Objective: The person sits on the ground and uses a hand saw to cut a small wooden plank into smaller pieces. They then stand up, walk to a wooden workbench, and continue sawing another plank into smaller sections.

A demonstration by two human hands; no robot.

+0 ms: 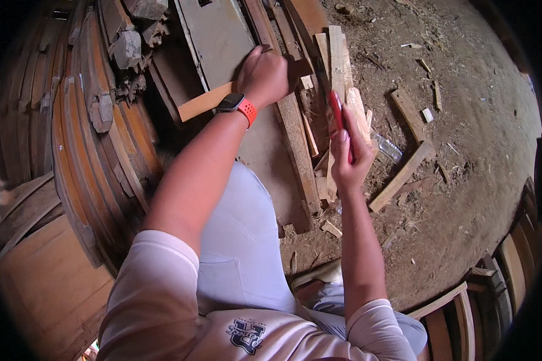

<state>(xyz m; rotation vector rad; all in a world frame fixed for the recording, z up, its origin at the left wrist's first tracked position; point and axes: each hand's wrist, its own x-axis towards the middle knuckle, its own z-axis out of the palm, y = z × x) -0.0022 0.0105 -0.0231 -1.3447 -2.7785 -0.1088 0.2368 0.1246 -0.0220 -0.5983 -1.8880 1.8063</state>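
Orange-brown flat wooden strip (pixel 203 101) at upper centre, left hand (pixel 264 77) clamped on its end. Right hand (pixel 348 157) closed around red-handled saw (pixel 337 117). Sawing step likely; next move needs blade aligned, strip steadied.

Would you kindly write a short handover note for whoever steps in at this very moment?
Left hand: gripping one end of a light wooden strip, held over stacked boards.
Right hand: closed on a red-handled tool, blade pointing up toward the strip.
Done: no cut or mark on the strip can be made out.
Left: the tool has not met the strip. Offcuts lie on the dirt floor.
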